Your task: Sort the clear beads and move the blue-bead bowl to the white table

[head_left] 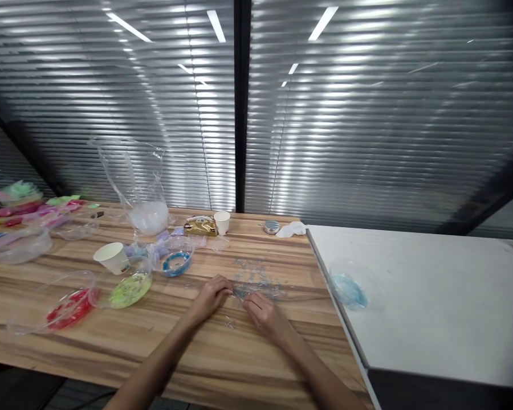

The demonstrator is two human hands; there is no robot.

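Many small clear, tube-like pieces (256, 279) lie scattered on the wooden table in front of me. My left hand (211, 297) is at their left edge, its thumb and fingers pinched together. On the near side of the pieces, my right hand (264, 314) is also closed, fingertips pointing down at the pile. The two hands' fingertips are a short gap apart. Whatever either pinch holds is too small to make out. A few more of the pieces (229, 323) lie nearer to me, between my forearms.
Left of my hands stand clear round containers with red (70, 309), yellow-green (130, 290) and blue (176, 263) contents. Paper cups (112, 258), a gold packet (200, 226) and a tall clear bag (147, 216) stand behind. A light-blue container (349, 291) lies on the white table (431, 307).
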